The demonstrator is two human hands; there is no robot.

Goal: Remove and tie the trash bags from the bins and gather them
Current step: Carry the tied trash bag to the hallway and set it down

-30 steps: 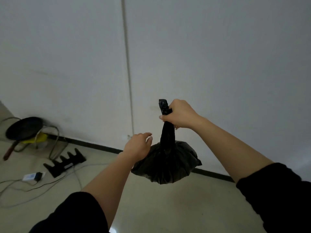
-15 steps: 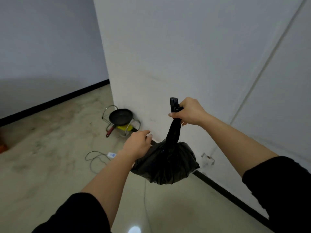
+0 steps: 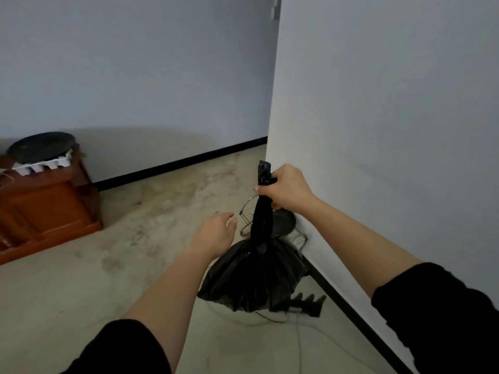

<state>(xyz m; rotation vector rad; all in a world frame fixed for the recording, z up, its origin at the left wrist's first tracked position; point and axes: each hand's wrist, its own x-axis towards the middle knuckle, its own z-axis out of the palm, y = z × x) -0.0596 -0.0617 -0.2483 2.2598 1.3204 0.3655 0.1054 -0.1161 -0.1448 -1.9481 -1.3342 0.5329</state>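
A black trash bag (image 3: 251,276) hangs in the air in front of me, its neck twisted into a tight rope. My right hand (image 3: 286,188) grips the top of that neck, with the bag's end sticking up above the fist. My left hand (image 3: 216,233) hovers just left of the bag with relaxed fingers, holding nothing and apart from the plastic.
A white wall corner (image 3: 272,130) stands close on the right. At its foot sit a wire rack with a dark pan (image 3: 280,222), a black toothed stand (image 3: 307,302) and cables (image 3: 270,319). A brown wooden cabinet (image 3: 46,206) with a black round pan on top stands at the far left.
My view has swung left: the wall corner moved right and the wooden cabinet came into sight. My left hand has drawn slightly away from the bag; my right hand keeps its grip.
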